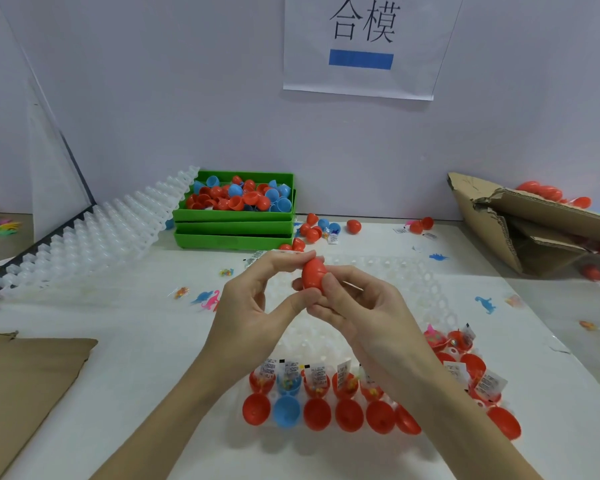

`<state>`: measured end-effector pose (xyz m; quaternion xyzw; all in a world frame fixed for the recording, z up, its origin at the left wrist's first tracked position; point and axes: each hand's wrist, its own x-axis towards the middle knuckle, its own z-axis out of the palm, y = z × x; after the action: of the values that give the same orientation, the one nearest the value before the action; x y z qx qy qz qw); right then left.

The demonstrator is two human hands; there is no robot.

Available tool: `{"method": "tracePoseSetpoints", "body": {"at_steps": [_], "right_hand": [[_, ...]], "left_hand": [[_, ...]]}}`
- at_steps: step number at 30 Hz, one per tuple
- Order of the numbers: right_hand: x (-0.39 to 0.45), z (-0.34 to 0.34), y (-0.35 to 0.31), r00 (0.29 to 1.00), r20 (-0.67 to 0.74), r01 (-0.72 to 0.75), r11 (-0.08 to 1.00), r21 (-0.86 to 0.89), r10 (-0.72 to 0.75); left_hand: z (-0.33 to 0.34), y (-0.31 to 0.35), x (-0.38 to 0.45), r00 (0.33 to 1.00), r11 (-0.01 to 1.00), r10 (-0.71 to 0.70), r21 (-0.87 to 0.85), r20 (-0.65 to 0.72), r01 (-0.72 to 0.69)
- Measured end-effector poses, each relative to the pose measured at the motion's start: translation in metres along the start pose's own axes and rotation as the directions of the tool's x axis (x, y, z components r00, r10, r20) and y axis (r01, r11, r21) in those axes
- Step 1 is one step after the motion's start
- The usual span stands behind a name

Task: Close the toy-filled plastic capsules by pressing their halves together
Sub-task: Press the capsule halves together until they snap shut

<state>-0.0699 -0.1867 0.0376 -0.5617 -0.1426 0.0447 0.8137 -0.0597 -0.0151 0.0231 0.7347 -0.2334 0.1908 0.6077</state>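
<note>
A red capsule (313,273) is held in the air above the white holder tray (413,282), its two halves together. My left hand (257,306) pinches it from the left with fingers on top and thumb below. My right hand (357,306) grips it from the right. Below my wrists a row of open capsule halves (317,382) holds toys and paper slips. In front of them lies a row of empty halves (349,414), mostly red, one of them blue (286,412).
Stacked green bins (232,233) with loose red and blue halves stand at the back. A second white tray (94,237) leans at the left. Torn cardboard box (534,223) at right, cardboard sheet (21,386) at front left. Small toy dinosaurs (485,304) lie scattered on the table.
</note>
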Motion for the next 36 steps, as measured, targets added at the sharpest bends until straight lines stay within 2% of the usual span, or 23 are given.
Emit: {"method": "tracePoseSetpoints", "body": {"at_steps": [3, 9, 14, 22, 31, 34, 36], "right_hand": [[-0.001, 0.002, 0.004, 0.999, -0.024, 0.023, 1.000, -0.002, -0.023], [-0.002, 0.000, 0.002, 0.999, 0.018, 0.043, 0.999, -0.004, -0.043], [0.002, -0.002, 0.001, 0.999, -0.043, 0.013, 0.998, -0.056, -0.016], [0.001, 0.001, 0.001, 0.997, -0.051, -0.060, 0.996, -0.066, 0.057], [-0.001, 0.009, 0.019, 0.985, -0.128, 0.094, 0.987, -0.132, -0.111], [-0.003, 0.010, 0.020, 0.982, -0.135, 0.110, 0.981, -0.161, -0.133], [-0.002, 0.009, 0.018, 0.981, -0.145, 0.107, 0.981, -0.161, -0.130]], "left_hand": [[0.003, 0.000, -0.001, 1.000, 0.999, 0.008, -0.031, -0.012, -0.008], [0.000, 0.001, 0.000, 1.000, 1.000, 0.016, 0.014, -0.004, -0.016], [0.003, 0.005, -0.002, 0.997, 0.993, -0.074, 0.090, 0.036, 0.070], [-0.001, 0.004, -0.002, 0.998, 0.986, -0.062, 0.153, -0.002, 0.061], [0.012, 0.002, -0.006, 0.992, 0.964, 0.099, 0.255, -0.075, -0.077], [0.012, 0.004, -0.006, 0.984, 0.941, 0.162, 0.311, -0.077, -0.131], [0.011, 0.005, -0.004, 0.986, 0.937, 0.153, 0.327, -0.065, -0.124]]}}
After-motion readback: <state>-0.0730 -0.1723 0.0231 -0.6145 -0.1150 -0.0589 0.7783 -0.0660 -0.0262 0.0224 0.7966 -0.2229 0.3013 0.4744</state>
